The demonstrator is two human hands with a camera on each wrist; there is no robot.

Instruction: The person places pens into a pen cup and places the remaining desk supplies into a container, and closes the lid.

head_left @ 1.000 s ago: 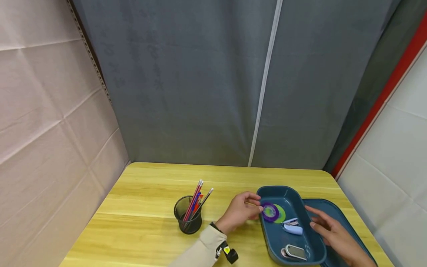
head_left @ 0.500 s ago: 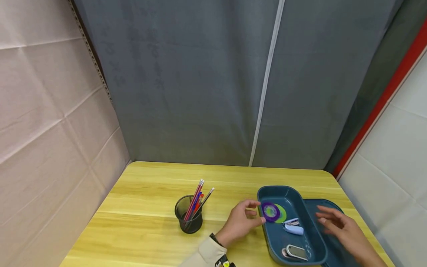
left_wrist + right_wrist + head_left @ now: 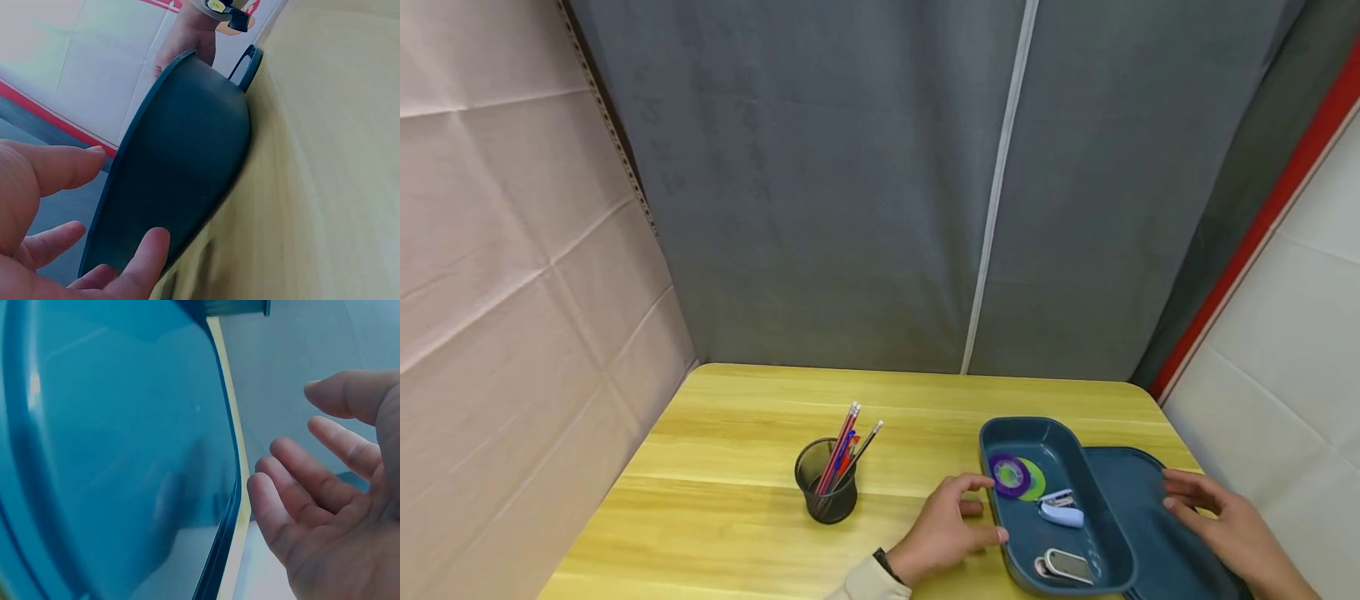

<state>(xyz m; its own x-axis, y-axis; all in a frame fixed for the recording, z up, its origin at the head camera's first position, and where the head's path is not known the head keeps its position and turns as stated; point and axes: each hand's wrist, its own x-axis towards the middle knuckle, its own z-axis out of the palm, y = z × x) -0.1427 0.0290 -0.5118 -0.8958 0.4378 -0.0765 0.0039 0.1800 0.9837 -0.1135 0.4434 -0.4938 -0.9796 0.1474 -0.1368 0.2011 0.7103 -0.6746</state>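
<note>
A deep blue box point(image 3: 1108, 533) stands at the right of the table. Inside lie a purple tape roll point(image 3: 1011, 476), a green ring-shaped roll point(image 3: 1037, 480), a pale blue stapler point(image 3: 1062, 513) and a small silver-and-grey item point(image 3: 1067, 567) of unclear kind. My left hand point(image 3: 943, 529) is at the box's left side, thumb and fingers spread; in the left wrist view its fingertips are close against the outer wall point(image 3: 181, 137), contact uncertain. On the right, my right hand point(image 3: 1228, 525) hovers by the outer edge of a flat blue tray or lid point(image 3: 1157, 533), fingers loose, holding nothing.
Left of the box, a black mesh pen cup point(image 3: 826, 492) holds several pencils and pens. A grey curtain point(image 3: 835, 208) hangs behind the wooden table point(image 3: 700, 500). Pale cloth walls point(image 3: 512, 292) close in both sides.
My right hand has left the box's right edge and moved right across the flat tray or lid. The left hand has slid slightly nearer along the box's left side. The box stays put.
</note>
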